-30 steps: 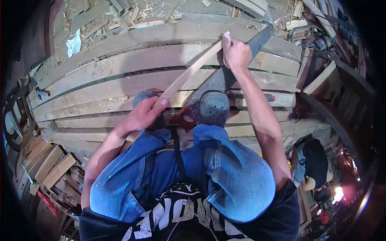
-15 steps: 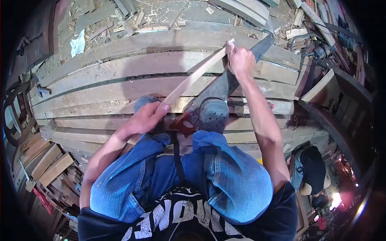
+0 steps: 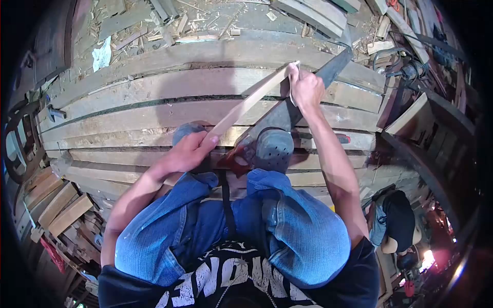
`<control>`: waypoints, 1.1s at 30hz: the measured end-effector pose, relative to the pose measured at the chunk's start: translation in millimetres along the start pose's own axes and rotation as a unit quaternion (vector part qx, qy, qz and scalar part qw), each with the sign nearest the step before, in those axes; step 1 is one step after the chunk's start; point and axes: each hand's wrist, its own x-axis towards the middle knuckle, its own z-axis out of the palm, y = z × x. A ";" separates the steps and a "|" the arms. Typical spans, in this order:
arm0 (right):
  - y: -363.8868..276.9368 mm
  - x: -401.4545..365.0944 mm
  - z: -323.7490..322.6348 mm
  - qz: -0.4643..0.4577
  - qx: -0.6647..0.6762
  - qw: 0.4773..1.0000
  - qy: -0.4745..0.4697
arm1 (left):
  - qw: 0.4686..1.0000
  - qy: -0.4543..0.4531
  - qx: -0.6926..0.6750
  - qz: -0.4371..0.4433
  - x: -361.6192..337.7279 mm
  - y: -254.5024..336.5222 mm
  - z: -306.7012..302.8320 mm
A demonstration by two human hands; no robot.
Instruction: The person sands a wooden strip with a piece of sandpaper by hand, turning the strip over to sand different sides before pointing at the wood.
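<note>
A long thin wooden strip (image 3: 248,104) slants across my lap, over the boards. My left hand (image 3: 191,152) is closed around its near end, thumb on top. At its far end my right hand (image 3: 307,88) is closed, with the thumb and a pale sheet-like piece (image 3: 292,87) pressed against the strip; I cannot make out what that piece is. A handsaw (image 3: 275,119) with a reddish handle (image 3: 233,160) lies beneath, its blade pointing away to the right. My right clog (image 3: 275,149) is beside the saw handle.
Long wooden boards (image 3: 123,110) lie side by side under my feet. Wood scraps and shavings (image 3: 200,20) litter the floor ahead. A corded power tool (image 3: 411,70) sits at right. Cut wood pieces (image 3: 71,213) are stacked at left. Another person (image 3: 398,218) is bent over at lower right.
My right hand has come slightly toward me along the far end of the strip. My left hand still grips the near end in almost the same place.
</note>
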 end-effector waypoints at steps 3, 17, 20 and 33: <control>1.9 7.4 -0.7 -0.015 0.006 1.000 0.023 | 1.000 0.018 0.025 -0.005 -1.5 3.2 1.1; -16.3 -6.9 -0.7 -0.004 -0.007 1.000 0.015 | 0.999 0.018 0.034 0.015 -2.1 3.7 -0.9; -12.5 13.7 -3.7 0.020 -0.012 1.000 -0.003 | 0.999 0.022 0.049 -0.002 -2.5 2.2 4.4; -51.6 -57.0 -9.3 -0.084 0.124 0.988 -0.026 | 0.997 0.054 0.029 0.042 -0.4 -1.9 4.0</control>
